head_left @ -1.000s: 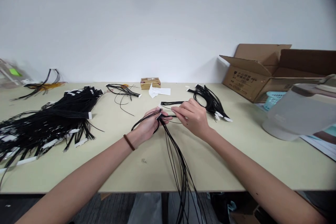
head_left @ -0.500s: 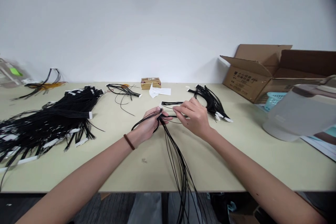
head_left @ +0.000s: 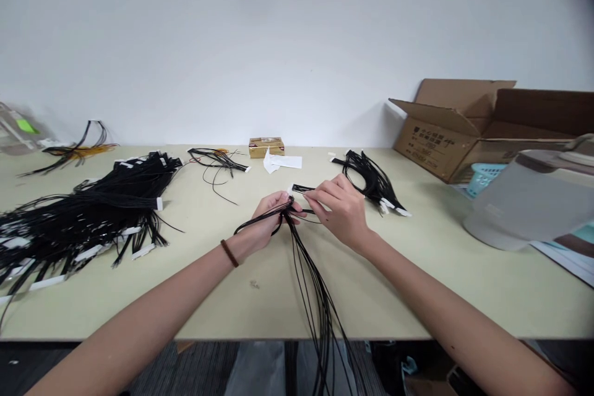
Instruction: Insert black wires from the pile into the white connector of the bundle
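A white connector [head_left: 290, 188] sits at the centre of the dial above a pale work surface [head_left: 223, 315], gripped in a person's left hand [head_left: 266, 213], whose fingers close around its base, apparently to keep it from turning. The right hand [head_left: 341, 203] meets it from 3 o'clock, thumb and forefinger pinching a strand among the black wires [head_left: 320, 297] close to the connector, a hold that seems chosen for fine control; exactly where the strand ends is too small to tell. Most of the wires hang toward 5 o'clock over the near edge, probably owing to their length, which keeps them below the fingertips. A heap of black wire harnesses [head_left: 125, 198] lies near 9 o'clock and a smaller harness bundle [head_left: 371, 179] at 3, both apart from the hands, presumably against tangling. A small gold box [head_left: 266, 148] stands at 11 o'clock, within easy reach.
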Available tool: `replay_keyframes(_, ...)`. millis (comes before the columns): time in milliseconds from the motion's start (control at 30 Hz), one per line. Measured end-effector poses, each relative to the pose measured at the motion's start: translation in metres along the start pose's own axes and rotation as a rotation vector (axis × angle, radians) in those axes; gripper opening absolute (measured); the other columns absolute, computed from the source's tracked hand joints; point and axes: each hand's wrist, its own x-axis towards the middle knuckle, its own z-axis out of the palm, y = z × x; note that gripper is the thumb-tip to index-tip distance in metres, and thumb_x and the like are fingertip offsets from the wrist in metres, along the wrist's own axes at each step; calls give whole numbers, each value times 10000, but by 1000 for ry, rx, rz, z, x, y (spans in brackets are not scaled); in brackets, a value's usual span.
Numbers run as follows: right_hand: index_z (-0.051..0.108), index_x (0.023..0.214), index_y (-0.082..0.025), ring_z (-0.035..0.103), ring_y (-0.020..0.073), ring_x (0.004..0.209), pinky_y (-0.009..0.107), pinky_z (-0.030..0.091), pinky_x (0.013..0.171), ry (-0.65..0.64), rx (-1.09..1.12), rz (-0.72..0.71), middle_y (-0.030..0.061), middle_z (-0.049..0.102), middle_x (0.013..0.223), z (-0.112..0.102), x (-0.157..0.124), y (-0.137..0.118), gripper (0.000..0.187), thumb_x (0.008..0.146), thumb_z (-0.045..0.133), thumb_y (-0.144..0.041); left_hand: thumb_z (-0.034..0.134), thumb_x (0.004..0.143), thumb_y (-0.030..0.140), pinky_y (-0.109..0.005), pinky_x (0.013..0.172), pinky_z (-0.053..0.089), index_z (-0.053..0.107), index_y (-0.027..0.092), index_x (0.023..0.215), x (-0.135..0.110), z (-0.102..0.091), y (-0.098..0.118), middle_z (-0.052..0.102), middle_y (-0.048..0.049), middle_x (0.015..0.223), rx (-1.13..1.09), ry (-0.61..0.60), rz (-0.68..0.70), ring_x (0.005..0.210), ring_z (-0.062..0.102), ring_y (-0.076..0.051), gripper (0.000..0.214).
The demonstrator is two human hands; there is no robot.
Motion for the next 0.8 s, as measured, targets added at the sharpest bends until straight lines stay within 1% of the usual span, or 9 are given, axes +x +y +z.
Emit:
replay_keyframes(233,615,677,-219,383,131,643,253,302,549,-31,-19,-37,-8,550,593,3,-4,0,158,802,538,-160,522,786,393,-238,571,438,583,130,700,-2,4,3,598,-62,738,109,-64,6,626,545,-118,283)
replay_keyframes(367,609,690,-219,383,130,647,253,307,557,-43,14,-36,-9,550,596,4,-5,2,153,810,529,-167,511,794,380,-233,561,450,560,134,684,-3,6,5,575,-52,717,135,-52,8,621,527,-114,274)
replay_keyframes(533,597,661,-210,380,124,640,244,307,558,-53,27,-32,-12,543,586,3,-4,1,171,807,529,-153,514,791,386,-235,567,466,543,137,695,-2,4,5,570,-55,731,162,-65,19,648,536,-122,269)
replay_keyframes(800,590,651,-204,380,118,640,236,298,555,-64,40,-42,-13,520,575,2,-4,1,187,816,517,-158,511,784,431,-239,579,464,531,130,707,-1,2,5,565,-45,728,178,-83,8,649,529,-113,312)
